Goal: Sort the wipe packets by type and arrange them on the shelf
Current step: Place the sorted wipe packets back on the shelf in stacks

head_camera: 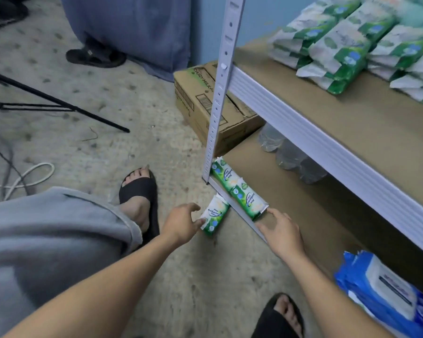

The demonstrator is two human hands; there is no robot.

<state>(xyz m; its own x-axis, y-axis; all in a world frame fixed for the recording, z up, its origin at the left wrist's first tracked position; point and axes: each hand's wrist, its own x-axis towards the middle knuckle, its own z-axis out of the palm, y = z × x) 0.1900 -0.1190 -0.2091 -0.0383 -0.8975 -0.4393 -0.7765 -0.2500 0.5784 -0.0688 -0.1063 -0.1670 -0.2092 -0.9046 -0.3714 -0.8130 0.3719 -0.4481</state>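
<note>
Bottom shelf (303, 203): bare board open between green packets (248, 201) and blue packets (386, 289).
Rear: water bottles (288, 154) block.
Left: upright post (217, 93), cardboard box (195, 98).
Overhead: upper shelf (303, 130).

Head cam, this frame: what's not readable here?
- Bottles: tops hidden by the upper shelf's rail.
- Blue packets: cut off by the right and bottom edges; label blurred.
- Upper-shelf packets: run past the top and right edges, so no count; print blurred.
- Left hand at the floor packet: gripping or only touching is unclear.
- Cardboard box: partly hidden behind the post.
</note>
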